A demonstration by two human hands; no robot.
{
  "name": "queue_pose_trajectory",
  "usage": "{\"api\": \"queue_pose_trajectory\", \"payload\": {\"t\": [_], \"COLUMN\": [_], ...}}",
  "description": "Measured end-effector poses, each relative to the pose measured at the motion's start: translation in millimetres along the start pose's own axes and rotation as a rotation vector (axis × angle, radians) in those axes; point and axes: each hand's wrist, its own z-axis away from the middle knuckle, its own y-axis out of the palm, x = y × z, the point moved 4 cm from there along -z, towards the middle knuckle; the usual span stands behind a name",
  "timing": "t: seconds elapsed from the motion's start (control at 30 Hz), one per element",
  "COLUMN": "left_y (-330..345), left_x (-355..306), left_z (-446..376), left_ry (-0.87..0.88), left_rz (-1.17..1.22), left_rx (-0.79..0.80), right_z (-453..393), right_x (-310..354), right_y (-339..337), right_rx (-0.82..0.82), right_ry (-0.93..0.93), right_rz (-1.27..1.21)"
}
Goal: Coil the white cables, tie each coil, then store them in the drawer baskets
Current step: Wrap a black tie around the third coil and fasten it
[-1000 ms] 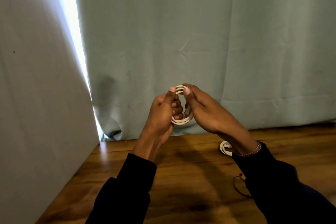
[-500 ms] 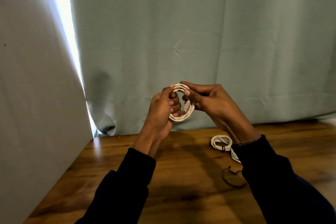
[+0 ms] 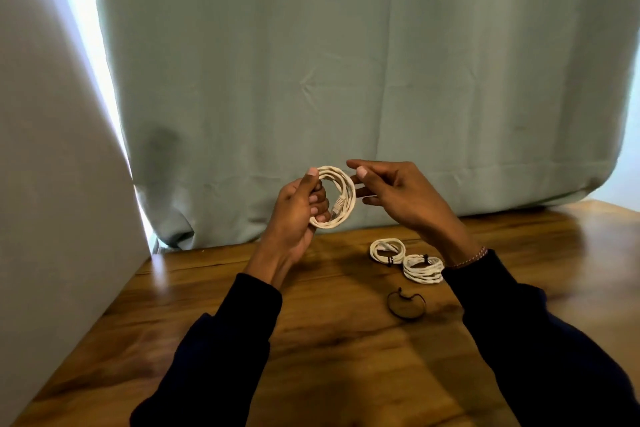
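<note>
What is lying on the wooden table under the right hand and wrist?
Two tied white coils and a dark tie loop lie on the table. The right sleeve covers the nearer coil's right edge and whatever lies beneath the arm.

Two tied coils [image 3: 407, 260] lie on the table [image 3: 311, 340], touching (a loop tie [image 3: 406, 304] just before them).

Dark navy long sleeves [image 3: 225, 340] cover both arms; a thin beaded bracelet [image 3: 468, 258] circles the right wrist.
</note>
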Motion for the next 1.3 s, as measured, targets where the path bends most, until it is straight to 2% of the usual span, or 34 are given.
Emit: {"api": "queue_pose_trajectory", "payload": {"t": [0.47, 0.6, 0.83, 1.0, 1.17, 1.3], "left_y": [24, 32, 29, 18, 8, 1], "left_x": [98, 108, 108, 105, 88, 68], "left_z": [17, 28, 30, 17, 5, -2], "left_ry": [-0.123, -0.141, -0.144, -0.125, -0.074, -0.014], "left_rz": [-0.193, -0.206, -0.214, -0.261, -0.269, -0.273], "left_rx": [-0.122, -0.113, -0.146, -0.171, -0.188, -0.187], "right_z": [47, 60, 70, 62, 33, 12], "right_x": [-91, -133, -178, -149, -81, -20], "right_y": [-36, -27, -9, -15, -33, -31], "right_rx": [0.16, 0.231, 0.196, 0.177, 0.091, 0.146], "right_ry": [0.298, 0.386, 0.435, 0.311, 0.146, 0.03], "right_rz": [0.508, 0.706, 0.79, 0.687, 0.6, 0.57]}}
